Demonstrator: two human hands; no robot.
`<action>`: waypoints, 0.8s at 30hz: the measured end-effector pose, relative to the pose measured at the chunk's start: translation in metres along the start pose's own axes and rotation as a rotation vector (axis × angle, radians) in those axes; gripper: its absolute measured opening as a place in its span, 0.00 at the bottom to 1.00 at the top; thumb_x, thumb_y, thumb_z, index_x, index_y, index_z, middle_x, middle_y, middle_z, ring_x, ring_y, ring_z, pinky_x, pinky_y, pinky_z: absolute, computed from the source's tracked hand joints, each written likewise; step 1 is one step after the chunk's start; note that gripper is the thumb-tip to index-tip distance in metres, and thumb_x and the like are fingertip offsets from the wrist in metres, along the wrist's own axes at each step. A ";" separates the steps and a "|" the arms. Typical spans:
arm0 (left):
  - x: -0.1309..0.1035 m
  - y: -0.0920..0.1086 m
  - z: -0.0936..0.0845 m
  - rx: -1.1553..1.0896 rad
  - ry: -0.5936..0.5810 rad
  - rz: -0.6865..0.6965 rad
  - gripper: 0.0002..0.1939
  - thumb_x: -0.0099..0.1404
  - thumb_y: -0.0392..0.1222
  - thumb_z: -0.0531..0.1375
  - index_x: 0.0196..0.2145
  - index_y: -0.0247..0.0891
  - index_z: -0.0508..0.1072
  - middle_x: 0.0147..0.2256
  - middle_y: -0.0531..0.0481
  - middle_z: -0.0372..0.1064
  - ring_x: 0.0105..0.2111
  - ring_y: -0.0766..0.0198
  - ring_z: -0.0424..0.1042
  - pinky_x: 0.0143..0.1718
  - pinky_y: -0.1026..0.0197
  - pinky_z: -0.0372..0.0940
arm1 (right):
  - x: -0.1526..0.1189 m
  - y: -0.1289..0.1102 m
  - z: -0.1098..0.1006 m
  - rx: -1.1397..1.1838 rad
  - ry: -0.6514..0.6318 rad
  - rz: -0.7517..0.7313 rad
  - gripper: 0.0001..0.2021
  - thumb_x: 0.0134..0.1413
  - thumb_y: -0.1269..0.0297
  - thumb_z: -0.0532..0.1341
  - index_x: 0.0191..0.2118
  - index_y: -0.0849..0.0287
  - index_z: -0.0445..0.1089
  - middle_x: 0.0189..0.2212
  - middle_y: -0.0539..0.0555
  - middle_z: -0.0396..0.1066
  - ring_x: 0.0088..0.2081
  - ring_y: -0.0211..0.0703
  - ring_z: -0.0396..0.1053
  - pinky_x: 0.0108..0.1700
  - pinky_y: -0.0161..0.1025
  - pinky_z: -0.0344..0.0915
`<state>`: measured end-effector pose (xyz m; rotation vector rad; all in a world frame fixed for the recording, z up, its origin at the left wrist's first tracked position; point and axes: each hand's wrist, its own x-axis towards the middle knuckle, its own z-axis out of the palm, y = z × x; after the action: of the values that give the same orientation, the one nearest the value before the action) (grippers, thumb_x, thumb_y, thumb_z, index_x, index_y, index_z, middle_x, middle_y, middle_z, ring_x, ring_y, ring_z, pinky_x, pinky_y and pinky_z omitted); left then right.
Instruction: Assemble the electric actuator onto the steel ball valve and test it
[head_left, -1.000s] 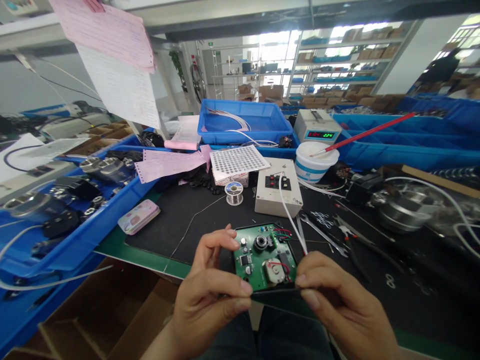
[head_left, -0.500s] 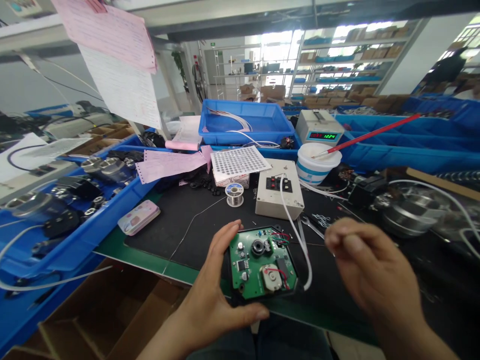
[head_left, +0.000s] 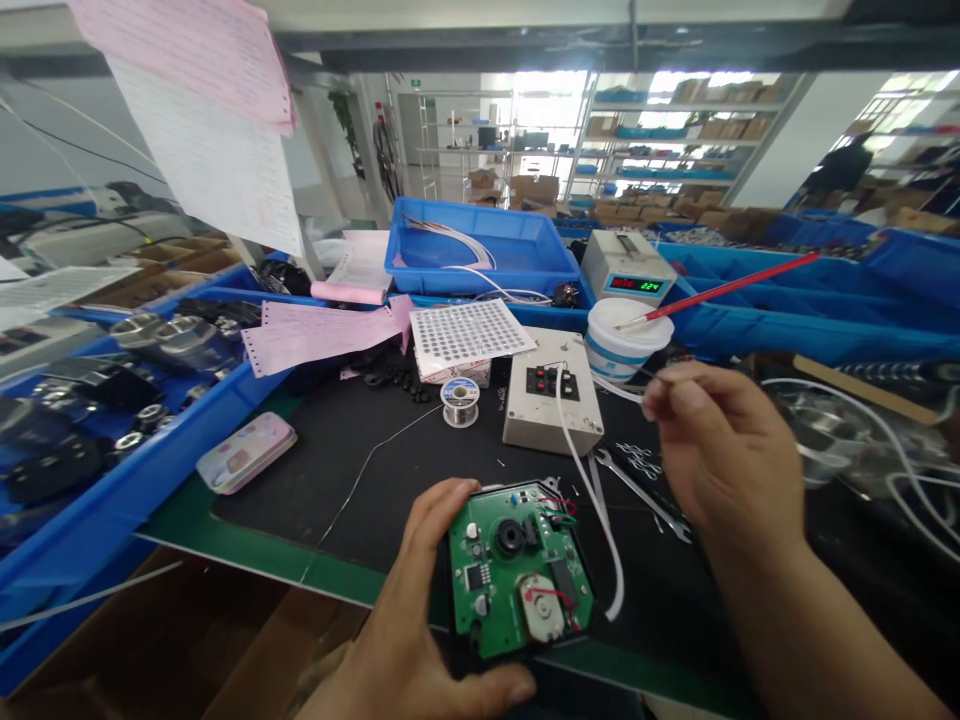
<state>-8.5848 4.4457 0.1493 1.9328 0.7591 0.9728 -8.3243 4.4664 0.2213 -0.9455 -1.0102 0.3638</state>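
My left hand [head_left: 409, 610] grips the left edge of a green circuit board [head_left: 499, 570] in a black housing, its thumb along the near side. The board carries a round black part, a silver motor-like part, and red and green wires. A white cable [head_left: 592, 490] runs from near the housing's right side to the terminals of a beige box [head_left: 551, 415]. My right hand [head_left: 720, 440] is raised right of that box, thumb and forefinger pinched together near the white tub [head_left: 626, 345]. What the pinch holds, if anything, I cannot make out.
A solder spool [head_left: 459, 403] stands on the black mat. Near the box lie a wrench [head_left: 641, 495] and several metal clips [head_left: 637, 460]. A red-handled brush [head_left: 727, 285] rests across the tub. Behind are a blue tray [head_left: 480, 262] and a digital-display unit [head_left: 630, 265]; a pink tin [head_left: 246, 452] lies left.
My right hand has moved forward and up, away from the board towards the tub. The board in my left hand appears lower in the picture, and the head view has shifted slightly.
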 end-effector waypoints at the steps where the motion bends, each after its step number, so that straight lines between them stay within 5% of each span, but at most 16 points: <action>1: 0.000 0.001 -0.001 0.007 -0.007 -0.001 0.50 0.48 0.55 0.67 0.62 0.53 0.45 0.60 0.37 0.43 0.59 0.33 0.51 0.54 0.29 0.51 | -0.005 -0.004 -0.005 -0.016 0.018 -0.021 0.04 0.49 0.63 0.65 0.32 0.54 0.70 0.31 0.49 0.67 0.33 0.38 0.65 0.36 0.37 0.62; 4: 0.001 0.001 -0.002 0.024 -0.016 0.011 0.48 0.49 0.56 0.66 0.62 0.51 0.46 0.59 0.36 0.44 0.60 0.34 0.50 0.54 0.31 0.53 | 0.012 0.012 -0.017 -0.147 0.087 -0.018 0.05 0.52 0.61 0.63 0.33 0.55 0.69 0.29 0.48 0.68 0.33 0.38 0.66 0.38 0.38 0.62; 9: 0.002 -0.012 0.000 0.067 0.005 0.115 0.49 0.48 0.55 0.66 0.62 0.46 0.47 0.59 0.34 0.46 0.59 0.35 0.53 0.53 0.35 0.58 | 0.093 0.083 0.003 -0.479 -0.210 0.082 0.07 0.50 0.61 0.62 0.30 0.60 0.70 0.27 0.51 0.70 0.31 0.41 0.66 0.38 0.41 0.61; 12: 0.001 -0.016 0.000 0.061 0.033 0.175 0.49 0.48 0.59 0.66 0.62 0.44 0.49 0.57 0.34 0.50 0.57 0.37 0.55 0.53 0.39 0.60 | 0.118 0.115 0.027 -0.588 -0.375 0.105 0.06 0.48 0.63 0.63 0.29 0.61 0.72 0.26 0.51 0.71 0.30 0.41 0.66 0.38 0.41 0.61; 16: 0.000 -0.008 -0.005 0.032 0.012 0.077 0.47 0.50 0.61 0.64 0.62 0.50 0.48 0.57 0.37 0.49 0.58 0.40 0.54 0.55 0.41 0.58 | 0.120 0.136 0.040 -0.676 -0.534 0.114 0.06 0.47 0.63 0.63 0.29 0.60 0.74 0.27 0.51 0.73 0.31 0.42 0.67 0.39 0.41 0.61; 24: 0.005 0.000 -0.010 -0.086 -0.095 -0.051 0.49 0.48 0.57 0.67 0.61 0.58 0.45 0.59 0.44 0.44 0.61 0.41 0.47 0.59 0.37 0.50 | 0.115 0.144 0.035 -0.723 -0.540 0.111 0.07 0.46 0.61 0.63 0.30 0.57 0.74 0.29 0.52 0.73 0.33 0.46 0.68 0.42 0.44 0.61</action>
<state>-8.5911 4.4536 0.1547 1.8624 0.6977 0.8630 -8.2733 4.6406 0.1753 -1.6067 -1.6409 0.3590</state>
